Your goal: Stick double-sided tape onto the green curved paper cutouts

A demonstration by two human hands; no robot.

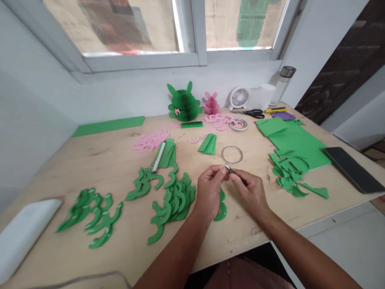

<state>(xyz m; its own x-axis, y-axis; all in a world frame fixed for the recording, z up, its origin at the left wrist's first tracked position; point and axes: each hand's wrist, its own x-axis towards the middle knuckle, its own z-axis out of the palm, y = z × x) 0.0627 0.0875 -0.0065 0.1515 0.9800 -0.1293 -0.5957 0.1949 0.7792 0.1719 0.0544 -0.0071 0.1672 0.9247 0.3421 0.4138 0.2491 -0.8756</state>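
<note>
My right hand (250, 192) grips a slim dark tool with a pale tip (230, 169); its exact kind does not show. At that tip my left hand (209, 188) has its thumb and fingers pinched together, and whatever they hold is too small to make out. Below the hands lies a curved green paper piece (221, 208), partly covered by my left hand. Just beyond my fingertips rests a thin roll of tape (232, 155). To the left of my left hand is a heap of curved green paper cutouts (174, 200).
Green scraps (290, 172), a green sheet (303, 142) and a phone (355, 168) lie at right. Along the back stand a green honeycomb paper figure (184, 105), a pink one (211, 105), a small fan (239, 97), scissors (252, 114) and a bottle (281, 86). Pink cutouts (152, 140) lie left.
</note>
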